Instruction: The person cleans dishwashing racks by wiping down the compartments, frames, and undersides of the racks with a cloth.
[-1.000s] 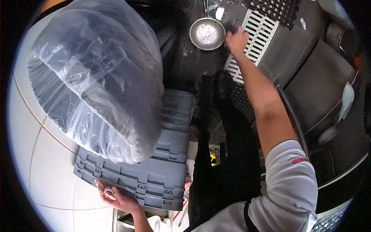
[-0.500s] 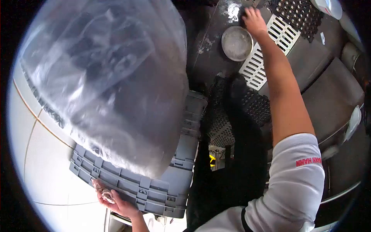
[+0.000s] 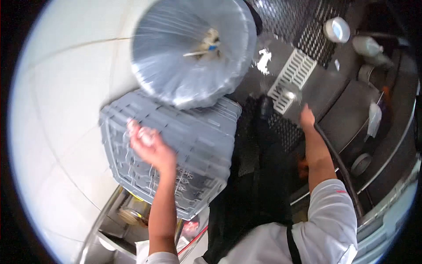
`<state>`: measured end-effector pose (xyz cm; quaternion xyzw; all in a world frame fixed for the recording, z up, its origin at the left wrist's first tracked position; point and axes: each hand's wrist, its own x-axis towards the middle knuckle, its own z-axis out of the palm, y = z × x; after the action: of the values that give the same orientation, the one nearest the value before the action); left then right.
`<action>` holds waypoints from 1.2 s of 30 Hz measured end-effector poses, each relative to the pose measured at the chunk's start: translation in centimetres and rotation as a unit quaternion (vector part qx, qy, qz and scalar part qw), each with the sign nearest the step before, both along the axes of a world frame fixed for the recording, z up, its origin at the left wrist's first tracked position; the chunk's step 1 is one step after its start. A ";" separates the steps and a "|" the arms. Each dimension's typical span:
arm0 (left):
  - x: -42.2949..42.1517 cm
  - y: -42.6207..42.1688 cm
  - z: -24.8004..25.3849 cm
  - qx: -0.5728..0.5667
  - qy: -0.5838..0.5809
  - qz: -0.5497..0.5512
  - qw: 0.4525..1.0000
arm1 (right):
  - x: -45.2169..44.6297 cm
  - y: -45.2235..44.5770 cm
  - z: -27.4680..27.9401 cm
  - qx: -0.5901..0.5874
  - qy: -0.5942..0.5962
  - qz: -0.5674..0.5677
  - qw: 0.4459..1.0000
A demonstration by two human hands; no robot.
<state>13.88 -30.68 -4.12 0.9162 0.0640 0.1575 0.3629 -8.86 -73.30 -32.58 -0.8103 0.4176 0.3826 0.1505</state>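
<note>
My left hand [image 3: 151,152] is closed around a crumpled pinkish-white cloth-like wad [image 3: 146,136], above a stack of grey plastic crates [image 3: 132,163]. Lower right of the floor grate, my right hand [image 3: 307,118] looks closed, though motion blurs its fingers. Right at its fingertips is a round strainer-like dish [image 3: 289,93], smeared and glinting over the grate's near end. A bin lined with a clear plastic bag [image 3: 162,57] stands beyond the crates, with some waste [image 3: 211,44] inside.
A white slotted grate [image 3: 293,70] and black perforated matting [image 3: 323,26] cover part of the dark floor. To the right are a white tub [image 3: 336,30], a crumpled plastic bag [image 3: 374,119] and a dark hose [image 3: 336,154]. White tiles [image 3: 74,119] line the left.
My view has shifted, bringing the bin opening into sight. My right arm has drawn back toward me, and the round dish has moved from beside the grate to over it. My left hand has risen.
</note>
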 end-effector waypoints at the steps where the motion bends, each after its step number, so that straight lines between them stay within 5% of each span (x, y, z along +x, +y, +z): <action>1: -0.2 0.4 0.0 0.023 0.019 0.017 0.999 | -4.0 -0.1 0.0 -0.013 0.009 0.064 0.998; 4: -0.2 2.3 -0.4 0.124 -0.014 -0.022 0.992 | -10.9 1.2 4.0 -0.086 -0.132 0.053 0.986; 6: -1.5 2.5 2.1 -0.087 -0.006 0.000 0.996 | -9.8 4.4 13.4 -0.104 -0.135 -0.037 0.985; 7: -2.6 3.1 2.4 -0.172 -0.066 0.031 0.982 | -10.2 5.4 16.7 -0.097 -0.197 -0.043 0.975; 9: -6.6 4.3 7.6 -0.250 -0.010 0.071 0.965 | -9.2 8.8 24.5 -0.062 -0.340 -0.019 0.938; 11: -11.9 5.9 12.3 -0.300 0.098 0.045 0.948 | -7.7 12.3 31.0 -0.008 -0.410 -0.049 0.911; 12: -14.5 7.2 10.8 -0.348 0.152 0.004 0.925 | -6.9 13.1 32.4 0.020 -0.455 -0.046 0.889; 14: -19.0 6.5 13.6 -0.473 0.191 0.012 0.860 | -2.3 16.9 39.6 0.186 -0.471 -0.091 0.858; 16: -21.9 5.3 12.4 -0.502 0.211 -0.021 0.838 | 2.7 19.9 44.7 0.279 -0.513 0.013 0.812; 17: -22.7 4.7 12.6 -0.568 0.256 -0.045 0.781 | 5.3 21.8 46.0 0.387 -0.534 0.033 0.751; 18: -22.6 4.1 13.1 -0.635 0.283 -0.061 0.717 | 7.3 24.0 47.4 0.424 -0.502 0.035 0.753; 20: -22.3 2.6 17.2 -0.659 0.255 -0.099 0.701 | 10.5 28.6 48.1 0.485 -0.511 0.083 0.705; 22: -20.9 3.1 19.0 -0.547 0.231 -0.145 0.792 | 10.8 34.0 51.4 0.559 -0.488 0.023 0.670; 25: -20.7 5.0 22.1 -0.325 0.049 -0.163 0.930 | 10.5 38.0 51.6 0.637 -0.467 0.056 0.611; 27: -22.3 7.4 24.3 -0.269 -0.001 -0.150 0.951 | 9.6 39.4 53.3 0.681 -0.435 0.106 0.579; 28: -23.6 8.4 25.2 -0.311 -0.020 -0.131 0.941 | 9.3 39.3 53.8 0.667 -0.407 0.216 0.586; 30: -27.0 9.8 25.7 -0.399 -0.069 -0.088 0.910 | 9.0 40.2 52.3 0.680 -0.361 0.394 0.503; 34: -34.6 11.5 25.1 -0.229 -0.116 -0.032 0.966 | 4.3 43.1 53.7 0.794 -0.129 0.407 0.433; 36: -39.7 10.8 25.0 -0.199 -0.113 0.098 0.969 | 1.8 46.4 53.5 0.765 -0.077 0.454 0.450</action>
<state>-25.80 -19.85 20.90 0.7911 0.1418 0.2788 0.5256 -7.03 -26.87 20.96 -0.4687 -0.4839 0.4979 0.5461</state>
